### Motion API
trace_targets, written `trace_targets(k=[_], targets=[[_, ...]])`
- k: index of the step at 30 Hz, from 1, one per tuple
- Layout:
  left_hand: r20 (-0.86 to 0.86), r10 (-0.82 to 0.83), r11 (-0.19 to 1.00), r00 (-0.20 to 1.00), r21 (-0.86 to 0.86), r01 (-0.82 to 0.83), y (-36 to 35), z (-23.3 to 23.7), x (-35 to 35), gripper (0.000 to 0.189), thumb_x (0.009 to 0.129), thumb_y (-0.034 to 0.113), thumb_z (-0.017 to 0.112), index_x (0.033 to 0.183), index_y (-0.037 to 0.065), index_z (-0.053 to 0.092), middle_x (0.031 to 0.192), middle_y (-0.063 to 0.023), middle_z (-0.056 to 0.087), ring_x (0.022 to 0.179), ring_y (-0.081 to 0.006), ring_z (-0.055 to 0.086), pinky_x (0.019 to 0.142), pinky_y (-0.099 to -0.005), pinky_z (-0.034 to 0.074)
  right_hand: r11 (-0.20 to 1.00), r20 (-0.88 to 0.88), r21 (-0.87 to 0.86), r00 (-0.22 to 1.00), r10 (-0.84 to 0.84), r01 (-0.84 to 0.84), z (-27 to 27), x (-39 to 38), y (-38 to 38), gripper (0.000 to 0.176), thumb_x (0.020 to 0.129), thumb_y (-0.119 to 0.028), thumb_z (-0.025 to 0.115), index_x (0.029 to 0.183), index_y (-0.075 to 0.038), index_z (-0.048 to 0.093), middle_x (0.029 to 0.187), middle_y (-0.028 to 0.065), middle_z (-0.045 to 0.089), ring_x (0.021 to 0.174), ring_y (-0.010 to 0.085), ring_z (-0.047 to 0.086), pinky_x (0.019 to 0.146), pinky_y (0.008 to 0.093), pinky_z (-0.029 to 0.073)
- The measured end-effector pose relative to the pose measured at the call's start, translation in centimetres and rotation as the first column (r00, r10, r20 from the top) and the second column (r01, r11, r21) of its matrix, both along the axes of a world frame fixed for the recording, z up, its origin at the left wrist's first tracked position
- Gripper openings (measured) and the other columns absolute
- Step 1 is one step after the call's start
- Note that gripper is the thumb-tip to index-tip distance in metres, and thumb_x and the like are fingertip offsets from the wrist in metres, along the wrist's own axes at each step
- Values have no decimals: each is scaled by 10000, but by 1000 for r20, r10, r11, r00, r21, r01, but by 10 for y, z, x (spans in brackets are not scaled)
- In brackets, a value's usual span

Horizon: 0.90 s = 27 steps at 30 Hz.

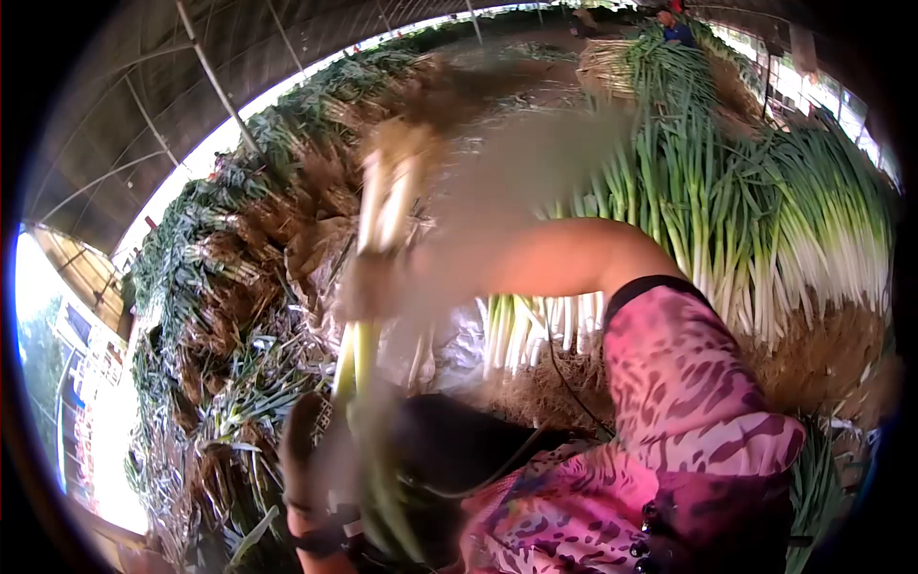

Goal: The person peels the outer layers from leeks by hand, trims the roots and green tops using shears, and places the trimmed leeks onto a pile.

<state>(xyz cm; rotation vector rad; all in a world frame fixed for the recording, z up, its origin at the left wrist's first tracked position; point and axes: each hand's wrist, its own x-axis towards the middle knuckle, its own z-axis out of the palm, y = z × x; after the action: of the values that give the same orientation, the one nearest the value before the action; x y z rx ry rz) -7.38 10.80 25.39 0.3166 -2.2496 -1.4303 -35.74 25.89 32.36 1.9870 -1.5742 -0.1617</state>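
Observation:
My right hand [371,287], blurred by motion, is wrapped round a few long green onions [390,206]. Their white stems and brown roots point up, and their green leaves hang down below the fist. Lower down, my left hand [330,474] is close to those hanging leaves. It is smeared by motion, so I cannot make out its fingers or whether it touches the leaves. A dark band [320,542] is round the left wrist. Just beyond my right forearm, trimmed green onions [521,335] stand with their white ends down on the soil.
Dense rows of clean green onions [708,220] stand to the right. Untrimmed onions with dry roots [229,239] are heaped along the left, above leaf scraps [258,383]. A person in blue [677,33] is at the far back. Metal poles [215,72] hold up the dark cover.

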Motion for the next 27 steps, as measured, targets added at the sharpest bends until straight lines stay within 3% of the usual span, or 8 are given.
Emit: trace_targets(k=[3,5,10,12,15,18,25,27], targets=[[-173,141,914,975,-357,-195,7,42,4,452,939,16,614,1371,-53,504,1294,-130,610,1160,-226,591,1044,-338,448,892,150,-287,936,-318,349,25,-97,143,76,909,-161,632,975,-128,612,746,33,652,629,180,665,525,304,549],[-223,224,962,949,-103,-251,10,52,6,441,934,4,594,1360,-66,503,1299,-125,606,1154,-216,586,1043,-333,436,691,420,-401,791,-445,602,26,-113,252,185,890,-230,665,1028,-131,594,770,46,669,668,216,677,587,353,547],[-20,155,901,988,-408,-149,-69,-18,12,252,935,46,561,1156,-33,654,1212,-97,620,1096,-214,591,907,-317,497,-127,905,37,-87,-417,991,-85,-166,476,425,871,-355,687,1189,-100,567,1027,139,725,909,299,715,797,405,554],[121,185,979,975,-112,-172,-51,-42,6,313,924,83,610,1215,-33,620,1111,-64,648,1007,-158,595,858,-284,479,-400,858,267,-405,-315,877,-198,-215,564,601,826,-372,709,1337,-83,579,1246,211,663,1148,346,649,973,436,517],[258,157,980,953,81,-184,-27,-78,-1,247,927,103,614,1149,2,649,1004,-40,648,884,-125,587,754,-266,479,-474,771,463,-604,-202,749,-317,-234,639,522,840,-362,688,1256,-48,658,1323,191,628,1224,296,612,1019,385,497],[445,43,932,895,306,-196,33,-61,-17,258,936,122,617,1169,22,657,1115,-62,634,912,-149,618,760,-281,526,-486,776,469,-607,-172,737,-291,-212,613,495,827,-335,690,1210,-23,663,1277,196,654,1223,321,609,1001,401,504],[422,-48,965,905,-214,151,36,-117,0,241,974,72,542,1169,-24,647,1229,-89,590,1061,-189,635,872,-293,537,-505,680,555,-710,-182,661,-307,-237,613,607,848,-390,691,1323,-31,575,1362,172,609,1224,320,616,1028,432,498],[435,-39,996,900,94,-2,34,-130,16,226,977,65,534,1150,-38,637,1206,-96,608,1056,-198,642,854,-294,537,-408,685,575,-690,-235,709,-303,-231,618,635,853,-420,701,1339,-33,571,1368,179,604,1220,326,617,1024,426,501]])
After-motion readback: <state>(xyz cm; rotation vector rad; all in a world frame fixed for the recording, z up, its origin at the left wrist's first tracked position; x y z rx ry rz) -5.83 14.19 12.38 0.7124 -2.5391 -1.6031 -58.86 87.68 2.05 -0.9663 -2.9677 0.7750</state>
